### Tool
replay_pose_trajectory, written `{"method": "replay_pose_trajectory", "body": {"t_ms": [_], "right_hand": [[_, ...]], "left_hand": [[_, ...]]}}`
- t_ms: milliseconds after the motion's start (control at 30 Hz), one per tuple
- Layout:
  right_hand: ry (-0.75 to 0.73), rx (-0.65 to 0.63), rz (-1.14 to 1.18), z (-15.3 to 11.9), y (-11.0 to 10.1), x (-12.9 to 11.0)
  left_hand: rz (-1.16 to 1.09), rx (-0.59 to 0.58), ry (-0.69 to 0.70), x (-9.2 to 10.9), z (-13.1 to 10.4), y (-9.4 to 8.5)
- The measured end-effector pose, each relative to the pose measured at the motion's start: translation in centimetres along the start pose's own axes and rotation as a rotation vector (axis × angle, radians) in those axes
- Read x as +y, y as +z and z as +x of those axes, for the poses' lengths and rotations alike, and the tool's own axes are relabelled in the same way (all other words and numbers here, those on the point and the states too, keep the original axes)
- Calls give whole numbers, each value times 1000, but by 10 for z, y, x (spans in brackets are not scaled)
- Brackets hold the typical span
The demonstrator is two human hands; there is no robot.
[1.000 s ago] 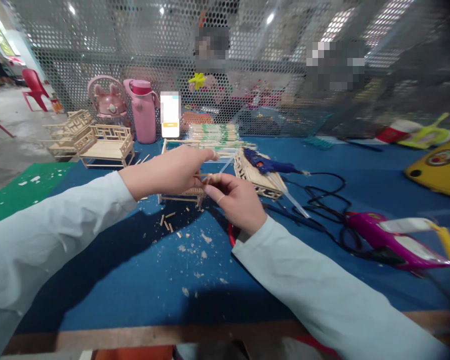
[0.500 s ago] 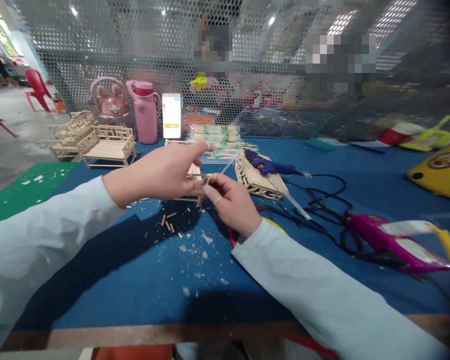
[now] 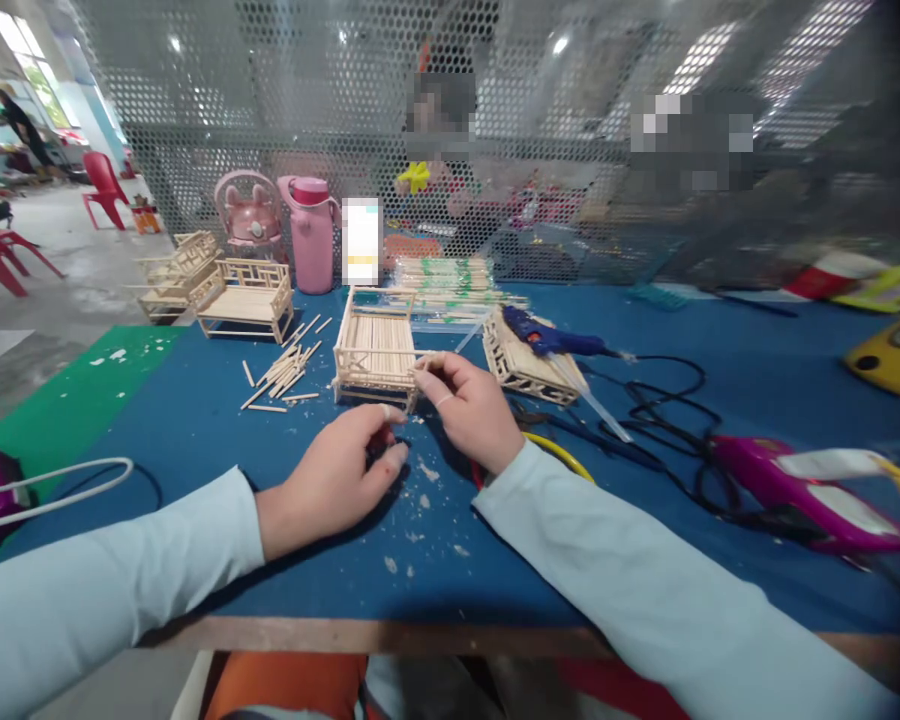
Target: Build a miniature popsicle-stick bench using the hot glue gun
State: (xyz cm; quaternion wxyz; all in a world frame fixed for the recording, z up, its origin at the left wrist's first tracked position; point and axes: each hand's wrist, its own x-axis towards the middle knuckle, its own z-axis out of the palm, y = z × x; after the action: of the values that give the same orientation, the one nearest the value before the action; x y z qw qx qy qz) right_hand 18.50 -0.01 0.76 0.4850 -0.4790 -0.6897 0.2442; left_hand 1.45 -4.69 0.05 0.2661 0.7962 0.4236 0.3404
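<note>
In the middle of the table stands a miniature bench [image 3: 379,335] made of thin wooden sticks, with a slatted seat and low railings. My right hand [image 3: 472,410] pinches its near right corner between thumb and fingertips; the exact contact is hidden by the fingers. Just in front of the bench, my left hand [image 3: 337,468] rests low over the table, thumb and forefinger apart, holding nothing that I can see. Left of the bench lies a loose pile of short cut sticks [image 3: 289,370]. A blue glue gun [image 3: 547,335] lies over another stick piece [image 3: 532,365] to the right.
Finished-looking stick benches [image 3: 244,300] stand at the back left, near a pink bottle [image 3: 313,240] and a lit phone [image 3: 361,242]. Bundled sticks [image 3: 442,275] lie behind. Black cables [image 3: 645,400] and a purple tool [image 3: 787,490] occupy the right. A perforated metal screen [image 3: 540,180] closes the back.
My left hand has drawn back from the bench toward me and lowered, uncovering the bench and the stick pile. My right hand stays at the bench's corner. The view has shifted slightly left.
</note>
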Motion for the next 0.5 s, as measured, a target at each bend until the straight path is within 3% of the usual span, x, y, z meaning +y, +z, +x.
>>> {"method": "replay_pose_trajectory", "body": {"t_ms": [200,500], "right_hand": [[18,4,-13,-5,4,-7],[17,27,1,-7,5,-3]], "left_hand": [[-97,146,-163,12,16,6],[-8,159,-43,-4,21,16]]}}
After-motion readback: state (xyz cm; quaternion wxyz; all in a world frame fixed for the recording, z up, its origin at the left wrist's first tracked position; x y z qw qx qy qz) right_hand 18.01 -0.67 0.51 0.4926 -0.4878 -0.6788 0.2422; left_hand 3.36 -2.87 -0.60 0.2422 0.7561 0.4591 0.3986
